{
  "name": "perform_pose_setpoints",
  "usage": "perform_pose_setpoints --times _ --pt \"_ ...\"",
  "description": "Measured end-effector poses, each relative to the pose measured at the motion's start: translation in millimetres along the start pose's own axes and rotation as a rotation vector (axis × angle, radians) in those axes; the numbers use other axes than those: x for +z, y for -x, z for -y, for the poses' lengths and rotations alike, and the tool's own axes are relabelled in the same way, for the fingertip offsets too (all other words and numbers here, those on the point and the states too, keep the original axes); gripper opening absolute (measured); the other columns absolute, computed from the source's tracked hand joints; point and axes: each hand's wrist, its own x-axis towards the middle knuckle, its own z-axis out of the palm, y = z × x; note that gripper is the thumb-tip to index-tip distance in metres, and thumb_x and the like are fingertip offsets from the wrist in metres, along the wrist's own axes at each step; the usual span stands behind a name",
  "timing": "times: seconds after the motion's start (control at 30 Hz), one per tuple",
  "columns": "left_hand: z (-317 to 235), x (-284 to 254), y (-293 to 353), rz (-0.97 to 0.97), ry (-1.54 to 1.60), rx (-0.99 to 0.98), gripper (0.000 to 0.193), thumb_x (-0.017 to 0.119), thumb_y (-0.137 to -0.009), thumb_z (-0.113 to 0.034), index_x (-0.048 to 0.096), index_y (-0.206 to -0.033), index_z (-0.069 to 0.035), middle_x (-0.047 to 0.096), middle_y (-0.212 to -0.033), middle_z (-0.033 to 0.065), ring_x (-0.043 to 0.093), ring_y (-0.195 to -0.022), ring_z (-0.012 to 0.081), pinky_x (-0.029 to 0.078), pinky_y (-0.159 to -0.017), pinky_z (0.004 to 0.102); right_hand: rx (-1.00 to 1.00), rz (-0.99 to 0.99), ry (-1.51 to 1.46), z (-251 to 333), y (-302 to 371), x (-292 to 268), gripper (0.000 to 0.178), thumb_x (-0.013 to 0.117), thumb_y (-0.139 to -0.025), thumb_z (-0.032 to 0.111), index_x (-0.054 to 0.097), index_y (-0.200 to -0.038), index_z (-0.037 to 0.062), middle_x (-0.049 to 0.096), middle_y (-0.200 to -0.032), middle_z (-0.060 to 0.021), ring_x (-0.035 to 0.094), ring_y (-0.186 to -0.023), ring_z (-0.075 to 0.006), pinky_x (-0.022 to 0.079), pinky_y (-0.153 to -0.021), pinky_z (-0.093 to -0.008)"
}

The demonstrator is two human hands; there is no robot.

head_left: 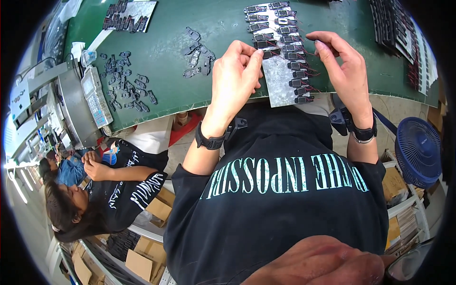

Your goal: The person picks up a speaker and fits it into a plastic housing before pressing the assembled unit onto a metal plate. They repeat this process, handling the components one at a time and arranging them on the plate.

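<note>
A grey metal plate (279,85) lies in front of me on the green table, bearing two columns of small black speaker modules, several with thin red wires at the right. My left hand (236,71) is at the plate's left edge, thumb and fingers closed on the end of a black speaker module (271,53), the lowest in the left column. Just right of the plate hovers my right hand (344,64). Its thumb and index finger are bent toward each other around a small dark thing, too small to make out. The plate's lower left part is bare metal.
Loose black modules lie in one small pile (198,53) and a wider scatter (128,83) to the left. Another loaded plate (142,12) is at far left, stacked plates (392,28) at far right. A co-worker (109,185) sits left; a blue fan (420,149) stands right.
</note>
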Motion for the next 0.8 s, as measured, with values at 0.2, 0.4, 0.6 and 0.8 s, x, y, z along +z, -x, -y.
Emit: perform_pose_setpoints --times 0.2,0.4,0.6,0.8 --pt "10.9 -4.0 3.8 -0.248 -0.219 0.297 0.02 0.061 -0.099 -0.02 0.06 -0.093 -0.001 0.063 -0.063 0.0027 0.056 -0.052 0.0064 0.04 -0.046 0.0213 0.041 -0.051 -0.083 -5.5 -1.4 -11.6 0.02 0.05 -0.103 0.014 0.058 -0.093 -0.0014 0.052 -0.076 0.0005 0.047 -0.07 -0.0071 0.04 -0.065 -0.0222" --pt "11.8 -44.7 17.7 -0.433 -0.166 0.307 0.023 0.06 -0.098 -0.015 0.057 -0.079 -0.002 0.061 -0.058 0.0104 0.058 -0.048 0.0194 0.047 -0.051 0.0333 0.021 -0.254 -0.305 -32.1 -2.8 -42.5 0.025 0.049 -0.105 0.018 0.054 -0.088 0.0001 0.049 -0.075 0.0008 0.044 -0.068 -0.0065 0.037 -0.062 -0.0224" --pt "20.8 -68.3 21.3 -0.609 -0.347 0.396 0.016 0.066 -0.093 -0.011 0.065 -0.08 -0.002 0.061 -0.064 0.0076 0.058 -0.055 0.0215 0.049 -0.057 0.0322 -0.128 -0.244 -0.22 -32.3 -19.8 -55.1 0.02 0.056 -0.103 0.017 0.067 -0.099 0.0007 0.06 -0.083 0.0007 0.053 -0.075 -0.0064 0.044 -0.068 -0.0223" --pt "17.3 -27.9 18.2 -0.407 -0.635 0.786 0.012 0.072 -0.081 -0.004 0.072 -0.093 -0.006 0.067 -0.09 0.0042 0.061 -0.084 0.0236 0.052 -0.073 0.033 -0.15 -0.152 -0.013 -10.2 -11.0 -10.6 0.013 0.054 -0.098 -0.001 0.066 -0.103 -0.0018 0.064 -0.1 -0.0076 0.061 -0.092 -0.0155 0.047 -0.084 -0.0271"
